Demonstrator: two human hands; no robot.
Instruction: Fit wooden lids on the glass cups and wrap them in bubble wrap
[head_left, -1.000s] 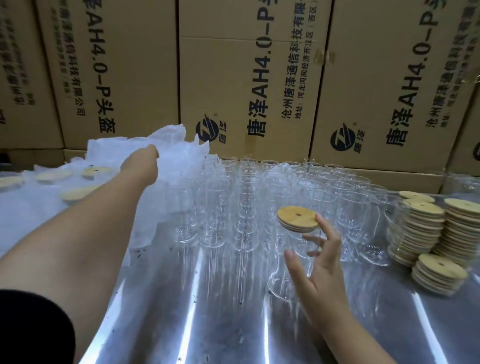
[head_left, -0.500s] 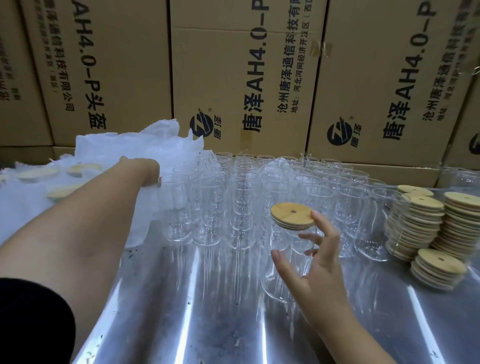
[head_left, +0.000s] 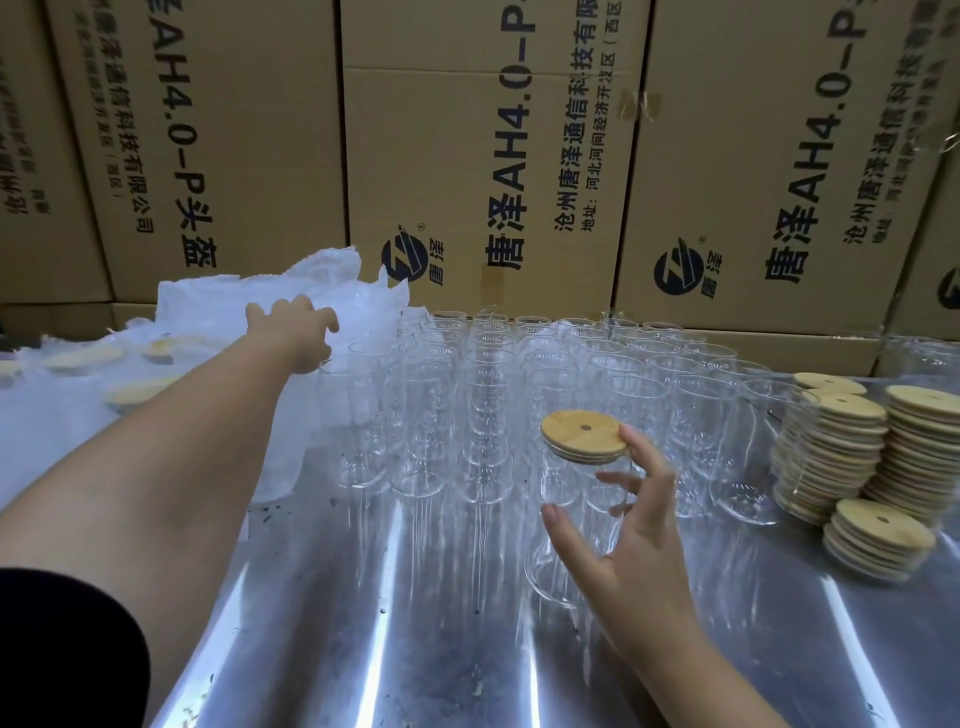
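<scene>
My right grip (head_left: 623, 551) holds one lidded cup (head_left: 566, 488); left grip (head_left: 291, 332) on wrap (head_left: 208, 306), closure unclear. Many cups (head_left: 488, 374) unlidded.

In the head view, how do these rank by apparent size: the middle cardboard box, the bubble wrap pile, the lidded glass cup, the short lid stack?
1. middle cardboard box, although farthest
2. bubble wrap pile
3. lidded glass cup
4. short lid stack

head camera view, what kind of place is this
Probably a packing area in a warehouse or small factory: printed cardboard boxes are stacked behind, rows of identical glass cups stand on a metal table, with stacks of wooden lids and bubble wrap alongside.
</scene>
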